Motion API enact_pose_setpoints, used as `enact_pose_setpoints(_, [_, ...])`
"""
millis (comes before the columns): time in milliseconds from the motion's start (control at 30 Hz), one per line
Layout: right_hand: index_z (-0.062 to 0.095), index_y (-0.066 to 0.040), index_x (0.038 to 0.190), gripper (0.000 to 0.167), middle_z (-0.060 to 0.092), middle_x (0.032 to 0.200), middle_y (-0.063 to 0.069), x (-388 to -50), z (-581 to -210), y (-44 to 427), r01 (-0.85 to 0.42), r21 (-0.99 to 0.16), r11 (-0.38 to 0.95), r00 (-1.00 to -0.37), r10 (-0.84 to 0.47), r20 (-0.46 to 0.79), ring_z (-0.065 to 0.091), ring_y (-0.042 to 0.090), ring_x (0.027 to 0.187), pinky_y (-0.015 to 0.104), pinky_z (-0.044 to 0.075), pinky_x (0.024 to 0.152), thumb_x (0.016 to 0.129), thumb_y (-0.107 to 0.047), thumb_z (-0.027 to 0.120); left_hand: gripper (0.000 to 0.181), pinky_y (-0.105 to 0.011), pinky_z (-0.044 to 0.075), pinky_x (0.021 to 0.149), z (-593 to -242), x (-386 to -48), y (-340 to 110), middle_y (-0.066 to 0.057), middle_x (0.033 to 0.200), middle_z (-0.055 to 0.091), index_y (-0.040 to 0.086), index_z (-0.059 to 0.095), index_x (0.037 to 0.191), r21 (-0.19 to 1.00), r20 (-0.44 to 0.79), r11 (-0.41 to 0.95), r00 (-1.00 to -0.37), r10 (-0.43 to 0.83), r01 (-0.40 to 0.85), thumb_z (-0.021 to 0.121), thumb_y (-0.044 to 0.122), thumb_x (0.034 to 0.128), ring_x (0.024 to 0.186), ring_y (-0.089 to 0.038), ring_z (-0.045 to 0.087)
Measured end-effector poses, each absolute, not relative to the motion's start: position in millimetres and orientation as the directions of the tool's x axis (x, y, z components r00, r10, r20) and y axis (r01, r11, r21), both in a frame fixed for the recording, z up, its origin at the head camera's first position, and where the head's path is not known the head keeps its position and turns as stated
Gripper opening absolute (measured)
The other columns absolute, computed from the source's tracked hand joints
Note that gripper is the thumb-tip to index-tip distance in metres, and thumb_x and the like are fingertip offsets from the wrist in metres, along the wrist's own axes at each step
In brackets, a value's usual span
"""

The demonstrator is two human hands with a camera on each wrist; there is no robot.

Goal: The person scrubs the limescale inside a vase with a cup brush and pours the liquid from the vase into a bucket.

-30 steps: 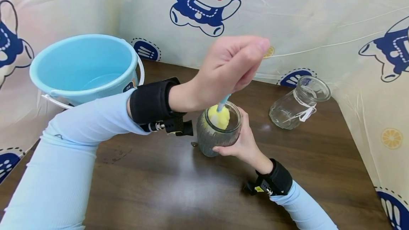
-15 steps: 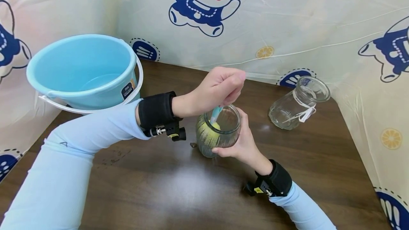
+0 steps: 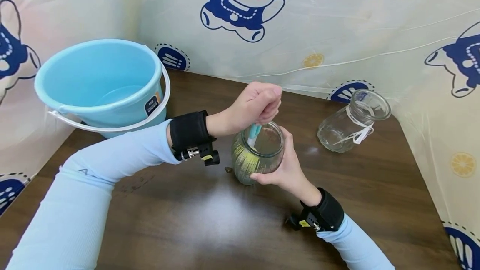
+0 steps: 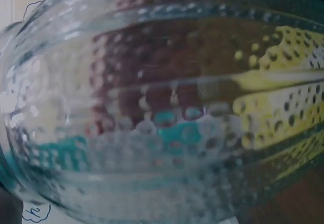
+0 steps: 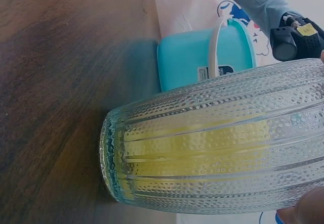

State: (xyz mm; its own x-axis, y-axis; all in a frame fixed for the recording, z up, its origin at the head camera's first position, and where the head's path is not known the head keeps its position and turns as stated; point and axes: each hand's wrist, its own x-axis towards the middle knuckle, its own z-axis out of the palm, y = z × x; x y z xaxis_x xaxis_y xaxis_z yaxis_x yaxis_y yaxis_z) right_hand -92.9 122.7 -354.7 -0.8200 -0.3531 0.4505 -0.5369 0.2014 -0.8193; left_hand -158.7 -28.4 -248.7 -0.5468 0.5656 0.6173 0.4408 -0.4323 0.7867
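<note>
In the head view my left hand (image 3: 255, 104) is a fist round the handle of a sponge bottle brush (image 3: 253, 133), above the mouth of a ribbed glass jar (image 3: 240, 165). The teal and white handle slants down into the jar. Through the dimpled glass, the right wrist view shows the yellow sponge head (image 5: 202, 145) low inside, near the base. My right hand (image 3: 286, 169) grips the jar's right side, thumb across its front. The jar stands upright on the table. In the left wrist view, the glass fills most of the picture.
A light blue bucket (image 3: 95, 111) with a white handle stands at the back left, beside my left forearm. At the back right, a second clear glass jar (image 3: 335, 130) with a white ribbon sits on the brown table (image 3: 180, 228). A printed curtain (image 3: 337, 20) encloses the back.
My left hand has come down, pushing the sponge head from the jar's mouth deep into the jar. My right hand keeps its grip on the jar.
</note>
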Motion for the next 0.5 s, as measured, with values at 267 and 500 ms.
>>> enact_pose_setpoints(267, [0.020, 0.005, 0.133, 0.110, 0.039, 0.129, 0.024, -91, -348, 122, -0.552, -0.808, 0.207, -0.813, -0.349, 0.467, 0.042, 0.034, 0.111, 0.025, 0.036, 0.093, 0.060, -0.057, 0.073, 0.036, -0.026, 0.026, 0.039, -244, -155, -26, -0.002, 0.047, 0.027, -0.002, 0.026, 0.054, 0.853, 0.522, -0.382, -0.569, 0.635, 0.356, 0.025, 0.009, 0.0889, 0.037, -0.014, 0.029])
enact_pose_setpoints(500, [0.020, 0.012, 0.128, 0.109, 0.039, 0.124, 0.032, -84, -334, 116, -0.556, -0.812, 0.176, -0.806, -0.352, 0.476, 0.042, 0.043, 0.107, 0.042, 0.038, 0.089, 0.061, -0.056, 0.073, 0.033, -0.025, 0.024, 0.041, -237, -151, -35, -0.001, 0.049, 0.026, -0.001, 0.026, 0.055, 0.861, 0.505, -0.401, -0.620, 0.600, 0.313, 0.025, 0.007, 0.0869, 0.039, -0.015, 0.027])
